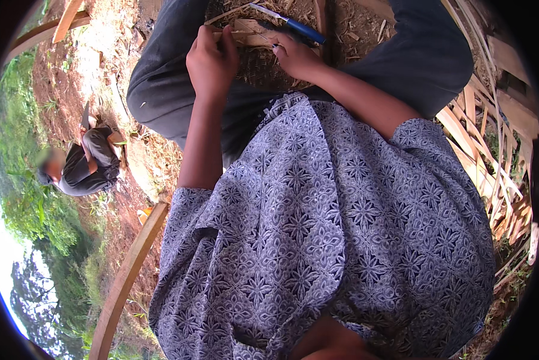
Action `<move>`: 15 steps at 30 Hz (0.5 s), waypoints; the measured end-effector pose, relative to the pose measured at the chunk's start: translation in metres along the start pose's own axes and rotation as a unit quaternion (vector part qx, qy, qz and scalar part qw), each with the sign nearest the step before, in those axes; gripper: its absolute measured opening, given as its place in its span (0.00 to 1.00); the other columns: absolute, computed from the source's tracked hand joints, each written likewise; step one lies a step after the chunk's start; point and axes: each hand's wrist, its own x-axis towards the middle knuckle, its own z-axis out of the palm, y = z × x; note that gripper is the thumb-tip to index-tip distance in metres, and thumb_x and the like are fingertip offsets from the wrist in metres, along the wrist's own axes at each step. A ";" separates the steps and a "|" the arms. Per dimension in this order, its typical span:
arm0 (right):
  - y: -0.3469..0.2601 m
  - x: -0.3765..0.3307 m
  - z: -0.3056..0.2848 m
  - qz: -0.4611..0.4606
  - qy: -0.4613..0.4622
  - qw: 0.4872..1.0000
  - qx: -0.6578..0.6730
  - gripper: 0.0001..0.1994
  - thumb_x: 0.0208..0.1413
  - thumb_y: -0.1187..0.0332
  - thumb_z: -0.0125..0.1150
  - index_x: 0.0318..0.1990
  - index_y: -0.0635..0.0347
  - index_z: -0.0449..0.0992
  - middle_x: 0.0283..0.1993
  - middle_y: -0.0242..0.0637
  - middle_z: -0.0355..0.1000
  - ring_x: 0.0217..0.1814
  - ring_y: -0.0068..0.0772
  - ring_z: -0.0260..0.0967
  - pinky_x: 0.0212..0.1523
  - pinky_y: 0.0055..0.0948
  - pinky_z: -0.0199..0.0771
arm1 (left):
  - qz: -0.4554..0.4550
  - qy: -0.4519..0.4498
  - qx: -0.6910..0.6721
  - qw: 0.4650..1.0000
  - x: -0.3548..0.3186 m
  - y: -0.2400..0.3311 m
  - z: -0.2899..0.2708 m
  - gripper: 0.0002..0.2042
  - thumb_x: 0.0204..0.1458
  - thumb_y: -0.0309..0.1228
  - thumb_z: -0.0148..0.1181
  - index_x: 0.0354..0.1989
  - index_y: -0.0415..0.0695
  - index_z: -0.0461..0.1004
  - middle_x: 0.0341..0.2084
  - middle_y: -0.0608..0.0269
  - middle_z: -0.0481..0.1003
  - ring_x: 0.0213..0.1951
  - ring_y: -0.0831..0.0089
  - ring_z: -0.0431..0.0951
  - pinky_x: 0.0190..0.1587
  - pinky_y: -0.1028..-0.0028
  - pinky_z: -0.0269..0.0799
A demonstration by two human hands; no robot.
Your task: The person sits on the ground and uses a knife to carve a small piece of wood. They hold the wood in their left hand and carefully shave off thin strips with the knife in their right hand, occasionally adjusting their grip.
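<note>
My left hand [212, 63] is closed around the end of a pale piece of wood [249, 39] between my bent legs. From the other side my right hand [294, 57] reaches to the same wood, fingers pinched together. Something thin and dark shows at its fingertips, too small to name. Just beyond the right hand lies a chisel [305, 30] with a blue handle and a bright metal blade, touched by neither hand.
Split wood strips [479, 138] are heaped at the right. A wooden pole [128, 279] stands at the left. Farther left, another person [89, 159] sits on reddish ground near green bushes, beside an upright blade. Wood shavings [353, 36] litter the ground ahead.
</note>
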 end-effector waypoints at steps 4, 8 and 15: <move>0.009 0.002 -0.004 -0.035 0.096 0.994 0.043 0.18 0.71 0.61 0.52 0.66 0.49 0.68 0.31 0.38 0.74 0.28 0.35 0.74 0.33 0.38 0.71 | -0.006 0.007 -0.032 0.999 -0.003 0.004 -0.002 0.11 0.62 0.35 0.66 0.33 0.42 0.73 0.23 0.52 0.81 0.28 0.50 0.84 0.31 0.60 0.77; -0.003 -0.004 -0.016 0.044 -0.010 0.996 0.074 0.18 0.71 0.62 0.51 0.65 0.50 0.68 0.32 0.38 0.75 0.26 0.29 0.71 0.30 0.35 0.71 | 0.009 -0.010 -0.007 1.000 -0.008 0.001 0.004 0.11 0.62 0.36 0.66 0.33 0.42 0.74 0.23 0.53 0.81 0.28 0.50 0.84 0.30 0.60 0.77; -0.026 -0.008 -0.031 0.231 -0.195 0.897 0.322 0.21 0.75 0.58 0.41 0.70 0.50 0.60 0.36 0.38 0.79 0.24 0.21 0.68 0.26 0.27 0.72 | -0.013 -0.014 0.017 1.000 -0.007 0.000 -0.016 0.11 0.62 0.37 0.66 0.34 0.43 0.74 0.23 0.54 0.81 0.28 0.51 0.84 0.30 0.60 0.77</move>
